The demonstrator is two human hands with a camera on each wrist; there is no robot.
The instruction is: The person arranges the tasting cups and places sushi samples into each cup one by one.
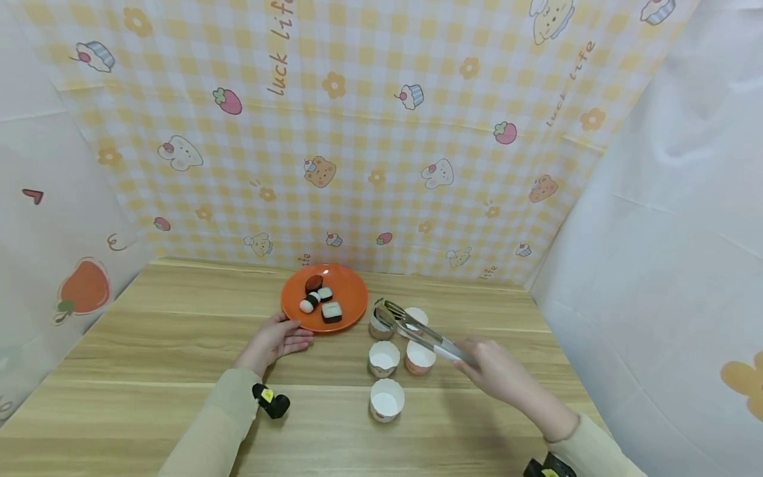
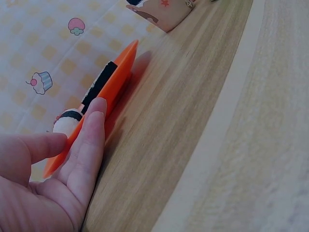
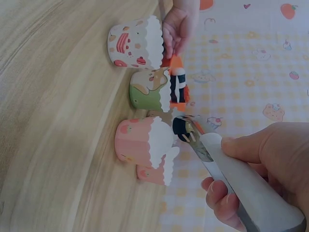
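Observation:
My left hand (image 1: pixel 278 342) pinches the near-left rim of an orange plate (image 1: pixel 353 299), thumb above and fingers beneath; the left wrist view shows the plate (image 2: pixel 126 60) tilted between thumb and fingers (image 2: pixel 91 130). Toy sushi lies on it, including a white-topped piece (image 1: pixel 331 312) and a red-topped one (image 1: pixel 314 283). My right hand (image 1: pixel 491 371) grips metal tongs (image 1: pixel 420 331) by their pale handle. In the right wrist view, a dark sushi piece (image 3: pixel 181 126) sits between the tong tips, over a paper cup at the back left of the group.
Several paper cups stand right of the plate: a green one (image 3: pixel 147 98), a pink one (image 3: pixel 137 141) and, nearest the front, a white patterned one (image 1: pixel 386 401). A checked cloth (image 1: pixel 381 132) hangs behind the wooden table (image 1: pixel 149 344), with white cloth (image 1: pixel 673 218) at the sides.

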